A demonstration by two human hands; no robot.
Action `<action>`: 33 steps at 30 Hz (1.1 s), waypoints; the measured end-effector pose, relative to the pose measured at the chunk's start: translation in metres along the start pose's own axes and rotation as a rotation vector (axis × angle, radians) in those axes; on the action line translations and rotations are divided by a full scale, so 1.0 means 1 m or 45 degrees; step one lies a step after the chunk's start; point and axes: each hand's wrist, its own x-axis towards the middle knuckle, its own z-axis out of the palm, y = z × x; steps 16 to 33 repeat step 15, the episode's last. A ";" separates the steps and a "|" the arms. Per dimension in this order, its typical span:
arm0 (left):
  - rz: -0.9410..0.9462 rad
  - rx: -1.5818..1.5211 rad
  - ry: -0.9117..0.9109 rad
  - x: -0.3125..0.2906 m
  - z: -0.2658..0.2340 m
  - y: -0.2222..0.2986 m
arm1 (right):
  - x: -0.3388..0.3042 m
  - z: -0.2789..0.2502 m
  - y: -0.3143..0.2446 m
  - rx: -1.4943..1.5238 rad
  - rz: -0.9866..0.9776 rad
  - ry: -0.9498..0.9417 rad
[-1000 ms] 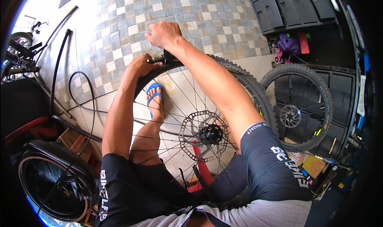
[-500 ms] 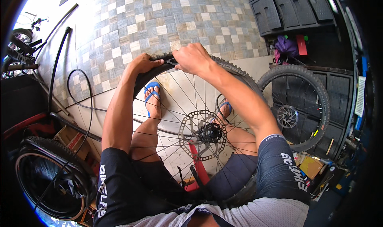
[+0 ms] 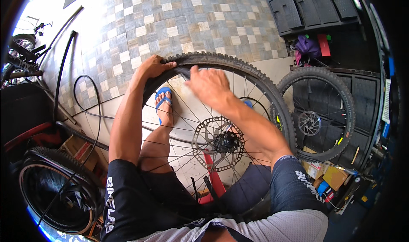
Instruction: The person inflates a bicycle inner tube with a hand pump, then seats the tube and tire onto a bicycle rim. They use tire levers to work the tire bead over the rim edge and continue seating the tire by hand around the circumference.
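Note:
A bicycle wheel (image 3: 218,162) with a disc rotor stands between my legs, its knobby tyre (image 3: 238,63) arching across the far side. My left hand (image 3: 154,67) is closed round the tyre and rim at the far left, thumb lying along the top. Inside the rim, to the right of that, my right hand (image 3: 208,83) is a closed fist, slightly smeared by motion. A dark, slim, lever-like tool (image 3: 183,73) juts from it toward the rim; its exact shape is blurred. The near part of the wheel is hidden against my lap.
Another wheel (image 3: 309,123) leans against black drawers (image 3: 360,98) at right. More wheels (image 3: 25,186) lie at lower left, beside a cardboard box (image 3: 76,148). A black hose (image 3: 99,98) loops over the floor at left. A red stand part (image 3: 216,178) shows through the spokes.
My right hand has come off the top of the tyre and moved down toward me, inside the rim, with the dark tool. My left hand keeps its hold.

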 end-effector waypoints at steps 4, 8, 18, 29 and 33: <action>-0.003 -0.126 -0.091 -0.003 -0.007 0.002 | -0.039 -0.003 -0.024 0.273 -0.028 0.042; 0.010 -0.132 -0.033 -0.010 -0.008 0.004 | -0.033 0.003 0.020 0.422 0.284 0.055; -0.063 -0.007 -0.058 -0.001 -0.003 -0.002 | -0.025 0.040 0.041 0.454 0.178 0.156; -0.063 -0.007 -0.058 -0.001 -0.003 -0.002 | -0.025 0.040 0.041 0.454 0.178 0.156; -0.063 -0.007 -0.058 -0.001 -0.003 -0.002 | -0.025 0.040 0.041 0.454 0.178 0.156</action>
